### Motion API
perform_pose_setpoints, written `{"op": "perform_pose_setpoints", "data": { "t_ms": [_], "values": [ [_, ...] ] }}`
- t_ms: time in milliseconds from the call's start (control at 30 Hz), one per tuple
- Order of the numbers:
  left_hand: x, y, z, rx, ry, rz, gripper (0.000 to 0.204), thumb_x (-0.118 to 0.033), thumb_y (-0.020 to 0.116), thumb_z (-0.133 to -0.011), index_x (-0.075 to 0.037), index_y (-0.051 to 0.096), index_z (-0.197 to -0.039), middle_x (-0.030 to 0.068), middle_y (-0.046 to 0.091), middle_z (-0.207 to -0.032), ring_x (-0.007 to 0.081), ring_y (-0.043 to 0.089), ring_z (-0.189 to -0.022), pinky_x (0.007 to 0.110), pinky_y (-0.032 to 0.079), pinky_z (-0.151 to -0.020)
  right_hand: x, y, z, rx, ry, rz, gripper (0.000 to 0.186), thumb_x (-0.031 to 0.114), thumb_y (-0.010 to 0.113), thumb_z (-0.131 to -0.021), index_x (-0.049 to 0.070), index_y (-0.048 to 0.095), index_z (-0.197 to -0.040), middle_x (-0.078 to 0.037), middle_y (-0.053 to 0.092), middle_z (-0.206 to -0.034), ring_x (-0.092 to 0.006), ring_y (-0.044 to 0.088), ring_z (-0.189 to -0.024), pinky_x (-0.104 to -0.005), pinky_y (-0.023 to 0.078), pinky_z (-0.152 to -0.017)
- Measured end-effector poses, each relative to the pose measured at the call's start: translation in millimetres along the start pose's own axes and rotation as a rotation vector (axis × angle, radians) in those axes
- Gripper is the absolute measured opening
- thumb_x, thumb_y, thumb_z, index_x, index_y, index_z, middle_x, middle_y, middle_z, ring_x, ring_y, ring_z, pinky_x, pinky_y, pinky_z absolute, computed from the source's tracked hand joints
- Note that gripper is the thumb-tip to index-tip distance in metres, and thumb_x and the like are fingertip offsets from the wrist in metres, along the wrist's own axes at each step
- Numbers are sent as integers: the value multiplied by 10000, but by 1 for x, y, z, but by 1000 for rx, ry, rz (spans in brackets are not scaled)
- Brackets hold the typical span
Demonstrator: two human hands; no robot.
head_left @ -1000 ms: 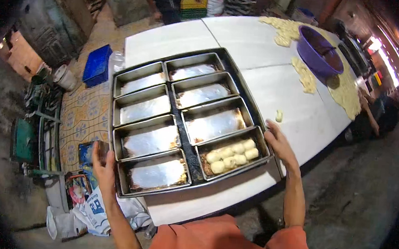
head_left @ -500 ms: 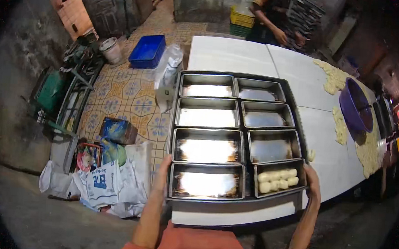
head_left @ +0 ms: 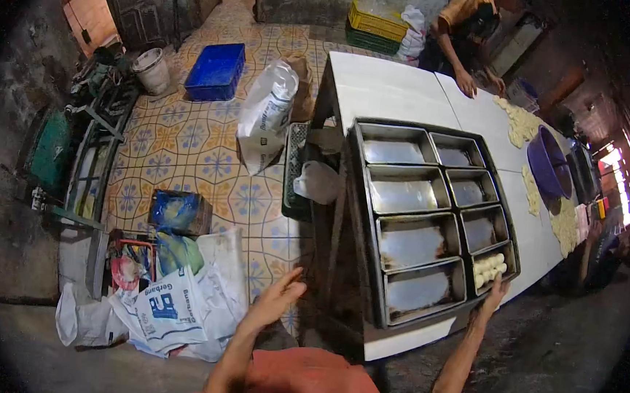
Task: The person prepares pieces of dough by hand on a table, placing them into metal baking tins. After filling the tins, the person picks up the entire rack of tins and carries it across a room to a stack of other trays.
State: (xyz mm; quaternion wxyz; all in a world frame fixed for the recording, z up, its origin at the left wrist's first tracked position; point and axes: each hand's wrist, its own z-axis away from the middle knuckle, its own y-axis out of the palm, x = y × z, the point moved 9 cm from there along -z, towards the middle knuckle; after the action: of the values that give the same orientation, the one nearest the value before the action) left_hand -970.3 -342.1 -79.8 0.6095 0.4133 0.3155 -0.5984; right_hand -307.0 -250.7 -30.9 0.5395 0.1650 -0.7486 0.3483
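A large dark baking tray [head_left: 376,303] lies at an angle on the white table, with several rectangular metal loaf pans [head_left: 416,290] set in two columns. In the near right pan sit several pale dough pieces [head_left: 488,269]; the other pans hold nothing visible. My right hand [head_left: 495,293] grips the tray's near right corner, beside the dough, its fingertips partly hidden at the rim. Off to the tray's left, my left hand [head_left: 275,300] is in the air over the floor, fingers apart, holding nothing.
Across the white table [head_left: 381,84], a person [head_left: 461,39] works with both hands near its far edge. A purple basin [head_left: 549,165] stands among dough strips [head_left: 565,227] at right. White sacks [head_left: 168,310], a blue crate [head_left: 215,73] and a machine [head_left: 52,145] occupy the left side.
The tray has shifted right and turned on the table. My left hand has let go of its left side and moved away. My right hand stays at the near right corner.
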Motion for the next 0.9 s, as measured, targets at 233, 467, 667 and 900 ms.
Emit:
{"op": "perform_pose_setpoints", "data": {
  "t_ms": [233, 467, 667, 900],
  "values": [
    [34, -174, 57, -371, -37, 13, 456, -296, 656, -980, -54, 590, -1361, 64, 658, -1281, 156, 612, -1129, 319, 489, -910, 10, 5, 7, 67, -62, -88, 723, 362, 649, -964, -62, 382, -1484, -192, 522, -1390, -289, 544, -1216, -381, 428, -1027],
    [-59, -138, -14, -111, 86, -125, 452, -208, 670, -974, 6, 581, -1361, 125, 641, -1284, 209, 596, -1193, 336, 458, -1037, 25, 8, 46, -18, 60, 166, 679, 350, 642, -964, -36, 427, -1479, -165, 613, -1284, -254, 603, -1107, -383, 474, -915],
    [-158, -62, -117, 87, 275, -132, 501, -232, 671, -980, -4, 538, -1406, 129, 595, -1352, 220, 565, -1241, 361, 444, -1053, 34, 15, 79, -99, 141, 187, 653, 369, 625, -942, -49, 479, -1422, -168, 619, -1272, -285, 581, -1151, -386, 442, -984],
    [-257, 3, -235, 25, 566, -268, 717, -372, 687, -958, 9, 412, -1501, 235, 433, -1523, 342, 396, -1428, 395, 300, -1163, 87, 12, 109, -200, 266, 574, 780, 449, 659, -894, -100, 487, -1422, -249, 667, -1186, -301, 657, -1022, -411, 485, -903]
  ]
}}
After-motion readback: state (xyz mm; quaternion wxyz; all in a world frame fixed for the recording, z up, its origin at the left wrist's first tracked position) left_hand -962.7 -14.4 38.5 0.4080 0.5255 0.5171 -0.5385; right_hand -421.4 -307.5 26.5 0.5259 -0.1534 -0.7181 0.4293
